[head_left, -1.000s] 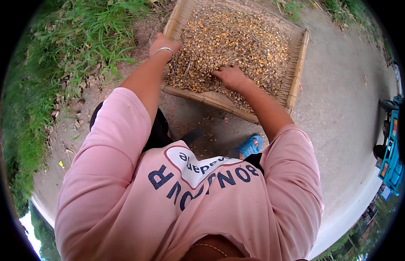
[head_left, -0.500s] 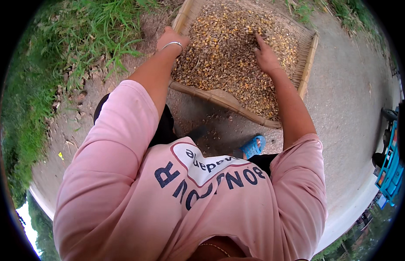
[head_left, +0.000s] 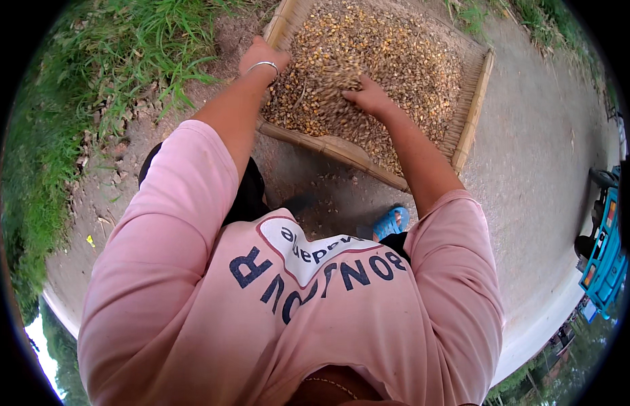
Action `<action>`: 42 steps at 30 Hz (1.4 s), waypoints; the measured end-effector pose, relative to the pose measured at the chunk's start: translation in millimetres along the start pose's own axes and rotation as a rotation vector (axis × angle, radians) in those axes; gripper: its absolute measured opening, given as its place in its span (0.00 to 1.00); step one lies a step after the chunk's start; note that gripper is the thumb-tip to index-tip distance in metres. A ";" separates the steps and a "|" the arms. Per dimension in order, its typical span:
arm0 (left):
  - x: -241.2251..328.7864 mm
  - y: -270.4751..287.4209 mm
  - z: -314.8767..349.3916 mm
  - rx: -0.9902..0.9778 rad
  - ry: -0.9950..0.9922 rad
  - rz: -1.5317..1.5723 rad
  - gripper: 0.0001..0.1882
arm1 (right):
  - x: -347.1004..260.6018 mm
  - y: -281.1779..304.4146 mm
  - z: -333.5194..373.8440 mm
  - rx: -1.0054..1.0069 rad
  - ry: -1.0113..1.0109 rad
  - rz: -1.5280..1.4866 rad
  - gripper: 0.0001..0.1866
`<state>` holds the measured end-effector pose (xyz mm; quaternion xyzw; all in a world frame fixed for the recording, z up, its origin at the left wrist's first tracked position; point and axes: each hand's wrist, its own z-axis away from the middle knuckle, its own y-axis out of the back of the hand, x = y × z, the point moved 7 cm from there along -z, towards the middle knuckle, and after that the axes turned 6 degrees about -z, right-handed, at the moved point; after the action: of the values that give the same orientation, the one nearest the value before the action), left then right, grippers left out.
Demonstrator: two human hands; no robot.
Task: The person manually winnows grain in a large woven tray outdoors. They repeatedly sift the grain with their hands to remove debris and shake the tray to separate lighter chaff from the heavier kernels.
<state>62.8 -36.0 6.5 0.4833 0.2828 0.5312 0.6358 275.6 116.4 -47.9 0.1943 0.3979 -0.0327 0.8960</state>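
Note:
A shallow woven bamboo tray (head_left: pixel 474 111) lies tilted in front of me, full of dried yellow and brown corn kernels (head_left: pixel 396 51). At its left rim, my left hand (head_left: pixel 263 57) is closed on the bamboo edge; a silver bangle circles that wrist. My right hand (head_left: pixel 371 99) is over the middle of the kernels, its fingers pointing left and spread apart. Just left of those fingers the kernels are smeared by motion. Some of the fingertips are hard to make out among them. The tray's near rim bulges beside a pale patch.
Green grass (head_left: pixel 152 51) borders the dirt on the left. Grey paved ground (head_left: pixel 531 128) stretches to the right, where a blue vehicle (head_left: pixel 602 243) stands. Below the tray are my foot in a blue sandal (head_left: pixel 390 223) and scattered kernels on the ground.
My right hand has swept left and toward me through the kernels, which blur around it. My left hand stays on the rim, and the tray's near edge has shifted slightly left.

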 end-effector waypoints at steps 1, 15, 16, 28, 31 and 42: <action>0.5 -1.1 -1.0 -0.002 -0.004 -0.002 0.35 | -7.6 -14.5 3.1 -0.144 0.023 -0.048 0.35; 3.1 -2.6 -2.2 -0.021 0.016 -0.026 0.37 | 36.3 11.3 65.8 -0.392 0.253 1.072 0.16; 3.1 -4.0 -3.3 -0.024 0.014 -0.027 0.37 | 51.0 22.4 66.4 -0.483 0.135 1.050 0.17; 2.0 -0.8 -4.6 0.037 -0.006 -0.019 0.35 | 69.1 130.1 18.7 0.183 0.017 0.482 0.33; 0.7 -4.3 -6.8 0.028 -0.016 -0.027 0.35 | 77.7 84.4 8.1 0.051 -0.014 0.324 0.36; -2.3 -9.4 -13.2 0.069 -0.032 -0.061 0.36 | 63.1 55.2 61.2 -0.458 0.351 0.823 0.15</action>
<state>54.4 -33.7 -7.4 0.5045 0.3054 0.4937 0.6391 373.1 150.5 -38.7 0.1360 0.4299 0.4448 0.7739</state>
